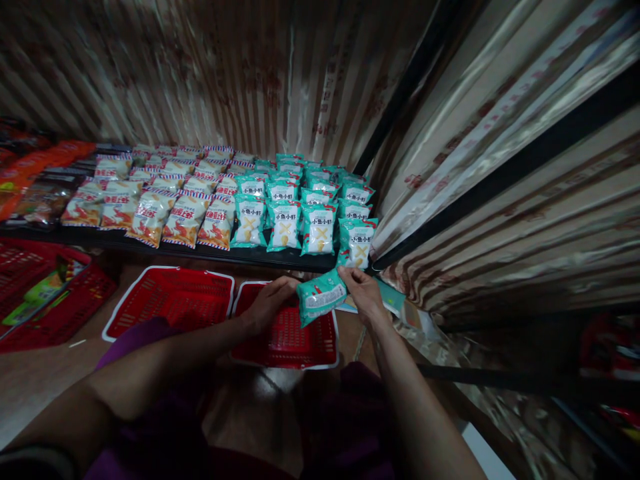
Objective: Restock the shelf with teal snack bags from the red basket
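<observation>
Between my hands is a teal snack bag (323, 297), its printed back turned up, above a red basket. My right hand (364, 291) pinches the bag's right end between thumb and fingers. My left hand (273, 303) has its fingers closed at the bag's left edge; part of the grip is hidden. Just beyond, rows of matching teal and white snack bags (320, 230) stand on a dark shelf (280, 259). White and orange snack bags (185, 217) fill the shelf to their left.
Two red baskets with white rims, one on the left (173, 300) and one beneath my hands (285, 343), sit on the floor. A further red basket (95, 293) holds green packages. Orange packages (50, 170) lie far left. Striped plastic-covered curtain (450, 167) and dark posts close off the right.
</observation>
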Action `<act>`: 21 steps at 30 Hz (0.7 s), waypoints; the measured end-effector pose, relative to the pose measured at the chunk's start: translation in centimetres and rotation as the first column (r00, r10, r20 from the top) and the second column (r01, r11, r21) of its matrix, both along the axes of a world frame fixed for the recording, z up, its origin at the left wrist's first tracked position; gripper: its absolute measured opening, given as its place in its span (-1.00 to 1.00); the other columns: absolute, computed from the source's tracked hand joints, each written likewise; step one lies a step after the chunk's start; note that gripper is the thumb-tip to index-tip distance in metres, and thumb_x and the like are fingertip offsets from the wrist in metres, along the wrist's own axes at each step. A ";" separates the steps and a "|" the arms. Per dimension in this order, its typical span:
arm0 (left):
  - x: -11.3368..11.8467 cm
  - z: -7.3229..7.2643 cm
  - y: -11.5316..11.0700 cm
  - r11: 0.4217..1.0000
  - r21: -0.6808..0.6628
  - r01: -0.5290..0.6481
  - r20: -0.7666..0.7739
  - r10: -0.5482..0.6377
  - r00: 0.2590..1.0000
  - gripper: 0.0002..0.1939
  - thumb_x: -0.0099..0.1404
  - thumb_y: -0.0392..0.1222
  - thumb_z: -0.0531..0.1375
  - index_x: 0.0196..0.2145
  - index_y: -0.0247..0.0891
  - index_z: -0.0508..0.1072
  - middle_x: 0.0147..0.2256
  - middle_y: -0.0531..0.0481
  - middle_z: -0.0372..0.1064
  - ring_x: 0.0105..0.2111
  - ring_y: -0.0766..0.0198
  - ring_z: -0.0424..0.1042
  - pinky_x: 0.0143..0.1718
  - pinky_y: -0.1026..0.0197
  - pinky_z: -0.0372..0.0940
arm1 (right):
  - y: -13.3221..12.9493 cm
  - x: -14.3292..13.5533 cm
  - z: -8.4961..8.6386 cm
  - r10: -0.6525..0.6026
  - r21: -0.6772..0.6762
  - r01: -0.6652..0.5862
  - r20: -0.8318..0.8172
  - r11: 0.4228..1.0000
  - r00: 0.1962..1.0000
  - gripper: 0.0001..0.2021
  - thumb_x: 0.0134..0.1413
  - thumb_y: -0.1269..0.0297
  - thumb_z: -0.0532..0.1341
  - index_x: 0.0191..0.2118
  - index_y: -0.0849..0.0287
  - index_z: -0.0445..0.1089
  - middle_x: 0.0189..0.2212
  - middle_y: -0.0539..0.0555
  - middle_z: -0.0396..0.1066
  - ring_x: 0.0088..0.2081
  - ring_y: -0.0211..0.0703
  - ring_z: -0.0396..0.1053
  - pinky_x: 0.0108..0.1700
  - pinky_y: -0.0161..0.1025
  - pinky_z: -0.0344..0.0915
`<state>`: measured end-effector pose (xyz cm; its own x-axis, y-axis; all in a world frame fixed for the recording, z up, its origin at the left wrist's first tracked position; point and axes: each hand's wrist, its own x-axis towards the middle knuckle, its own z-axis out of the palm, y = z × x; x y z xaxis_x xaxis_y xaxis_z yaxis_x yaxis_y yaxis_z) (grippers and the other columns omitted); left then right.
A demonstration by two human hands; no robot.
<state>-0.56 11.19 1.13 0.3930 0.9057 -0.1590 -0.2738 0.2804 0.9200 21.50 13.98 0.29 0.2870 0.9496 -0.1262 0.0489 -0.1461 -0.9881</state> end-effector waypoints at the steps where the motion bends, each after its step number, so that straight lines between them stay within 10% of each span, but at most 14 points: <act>1: 0.0 0.1 0.0 0.998 0.059 -0.013 -0.051 0.016 0.999 -0.55 0.11 0.20 0.19 -0.32 -0.29 0.45 -0.35 -0.01 0.44 -0.31 0.23 0.40 -0.20 0.20 0.27 | 0.0 0.1 -0.1 -0.002 -0.002 0.002 0.034 1.000 0.999 -0.58 -0.33 -0.12 0.35 -0.54 0.19 0.42 -0.65 -0.11 0.30 -0.58 -0.35 0.15 -0.51 -0.36 0.09; 12: -0.6 -2.1 1.0 0.955 0.278 -0.105 -0.390 0.212 0.896 -0.80 0.14 -0.06 0.16 -0.45 -0.25 0.41 -0.47 0.03 0.40 -0.42 0.28 0.38 -0.37 0.28 0.26 | -0.2 0.6 0.0 0.104 -0.066 -0.103 0.014 0.992 0.994 -0.59 -0.32 -0.14 0.34 -0.55 0.17 0.45 -0.65 -0.10 0.34 -0.57 -0.32 0.17 -0.48 -0.34 0.10; 21: -0.5 -2.1 0.2 0.966 0.249 -0.067 -0.444 0.175 0.879 -0.79 0.14 -0.09 0.12 -0.55 -0.25 0.32 -0.58 0.09 0.31 -0.51 0.33 0.30 -0.44 0.29 0.19 | 0.3 0.2 -0.5 -0.168 0.035 0.165 0.073 0.986 0.983 -0.66 -0.34 -0.01 0.36 -0.49 0.18 0.51 -0.61 -0.08 0.40 -0.56 -0.29 0.22 -0.46 -0.30 0.18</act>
